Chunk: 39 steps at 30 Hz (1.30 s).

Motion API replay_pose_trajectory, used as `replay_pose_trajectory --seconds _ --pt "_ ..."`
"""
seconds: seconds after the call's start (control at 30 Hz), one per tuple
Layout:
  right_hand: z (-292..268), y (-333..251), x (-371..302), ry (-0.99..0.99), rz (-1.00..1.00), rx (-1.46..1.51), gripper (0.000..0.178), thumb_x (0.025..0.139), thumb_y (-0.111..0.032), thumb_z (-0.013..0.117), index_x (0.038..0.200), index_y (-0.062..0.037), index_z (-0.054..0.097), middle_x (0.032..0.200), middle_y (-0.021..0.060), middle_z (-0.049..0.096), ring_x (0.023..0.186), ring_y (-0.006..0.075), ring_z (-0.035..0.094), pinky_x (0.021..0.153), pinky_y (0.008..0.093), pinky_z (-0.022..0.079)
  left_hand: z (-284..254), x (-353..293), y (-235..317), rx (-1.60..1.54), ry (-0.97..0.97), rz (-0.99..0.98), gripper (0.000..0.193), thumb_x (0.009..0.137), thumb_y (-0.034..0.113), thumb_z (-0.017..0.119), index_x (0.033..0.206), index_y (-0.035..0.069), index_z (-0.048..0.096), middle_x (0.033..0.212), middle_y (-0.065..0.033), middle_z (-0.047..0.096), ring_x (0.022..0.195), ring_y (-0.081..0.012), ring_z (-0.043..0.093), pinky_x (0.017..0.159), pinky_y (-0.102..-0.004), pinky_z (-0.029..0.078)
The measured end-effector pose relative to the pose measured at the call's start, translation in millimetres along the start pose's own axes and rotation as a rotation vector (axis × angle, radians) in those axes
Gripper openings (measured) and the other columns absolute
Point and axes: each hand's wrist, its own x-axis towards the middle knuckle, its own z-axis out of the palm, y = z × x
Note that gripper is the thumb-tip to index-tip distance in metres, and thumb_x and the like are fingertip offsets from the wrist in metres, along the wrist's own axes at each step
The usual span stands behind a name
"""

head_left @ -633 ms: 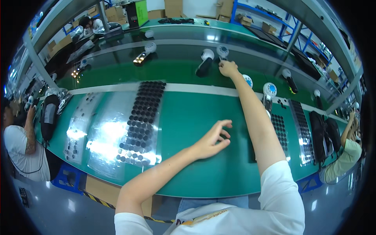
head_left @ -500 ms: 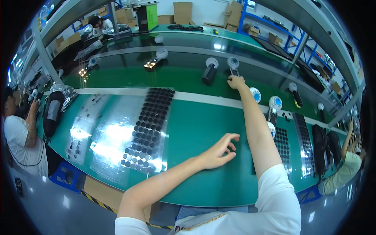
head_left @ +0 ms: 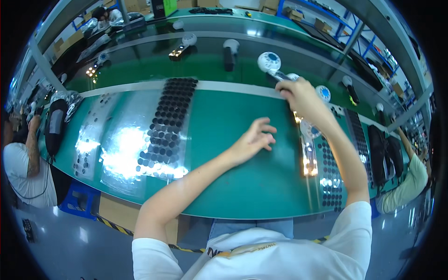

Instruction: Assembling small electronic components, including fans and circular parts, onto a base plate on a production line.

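Note:
My right hand (head_left: 301, 95) is closed around the dark handle of a handheld device with a round white head (head_left: 269, 62) and a blue-ringed centre. The device is held over the near edge of the belt, its head pointing away from me. Below that hand, a similar device with a glowing body (head_left: 309, 156) lies on the green table. My left hand (head_left: 254, 140) hovers over the table with fingers apart and slightly curled, holding nothing. To its left, a clear sheet carries rows of black discs (head_left: 170, 112).
More such devices lie on the dark green belt (head_left: 130, 67), one (head_left: 230, 53) straight ahead and a lit one (head_left: 181, 49) farther left. Other disc sheets (head_left: 331, 175) are at the right. Black pouches (head_left: 383, 147) lie farther right. People work at both sides; a metal frame post (head_left: 46, 65) stands left.
My right hand has lifted the device from the belt and drawn it nearer. The glowing device on the table now shows more fully. The whole view has tilted slightly.

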Motion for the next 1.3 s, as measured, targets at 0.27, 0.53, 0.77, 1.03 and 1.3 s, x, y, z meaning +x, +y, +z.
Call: replay_pose_trajectory --seconds 0.27,0.53,0.77,1.03,1.3 --pt "25.0 -40.5 -157.5 0.006 0.008 0.172 0.031 0.073 -0.002 0.06 0.102 -0.0136 0.063 0.123 0.0208 0.042 0.098 0.0337 0.051 0.083 0.0394 0.043 6.8 -1.1 13.8 -0.008 0.078 -0.113 0.076 0.071 -0.003 0.067 0.13 0.001 0.02 0.102 -0.019 0.048 0.09 -0.0237 0.056 0.078 -0.0313 0.049" --pt "0.5 -10.8 -243.5 0.086 0.02 0.491 0.021 0.073 0.001 0.06 0.09 -0.0075 0.067 0.125 0.0099 0.048 0.112 0.0264 0.046 0.09 0.0364 0.041 9.5 -1.3 12.2 0.17 0.035 -0.192 0.073 0.069 -0.005 0.066 0.13 0.004 0.027 0.106 -0.0188 0.048 0.09 -0.0222 0.056 0.077 -0.0286 0.048" --pt "-23.1 36.7 -334.6 0.278 0.568 0.257 0.022 0.064 0.004 0.066 0.086 -0.0001 0.065 0.093 0.0053 0.065 0.092 0.0232 0.057 0.082 0.031 0.045 3.6 -9.7 11.6 0.145 0.043 -0.168 0.074 0.07 -0.005 0.063 0.132 0.006 0.025 0.115 -0.0175 0.047 0.097 -0.0223 0.054 0.085 -0.0308 0.044" --pt "5.4 40.2 -353.2 0.435 0.491 0.189 0.018 0.061 0.006 0.066 0.077 -0.0004 0.064 0.099 0.0056 0.065 0.1 0.0244 0.056 0.086 0.0325 0.044 8.1 -8.7 15.5 0.168 0.015 -0.166 0.078 0.069 -0.004 0.064 0.134 0.007 0.022 0.121 -0.0147 0.046 0.103 -0.0234 0.052 0.091 -0.0338 0.04" --pt "-6.5 36.7 -350.5 0.352 0.439 0.154 0.012 0.061 0.006 0.066 0.067 -0.0009 0.058 0.105 0.0091 0.063 0.102 0.0274 0.055 0.089 0.035 0.042 17.9 -8.2 16.2 0.286 0.032 -0.152 0.082 0.067 -0.001 0.069 0.134 0.007 0.021 0.12 -0.015 0.047 0.101 -0.0245 0.054 0.091 -0.0351 0.041"
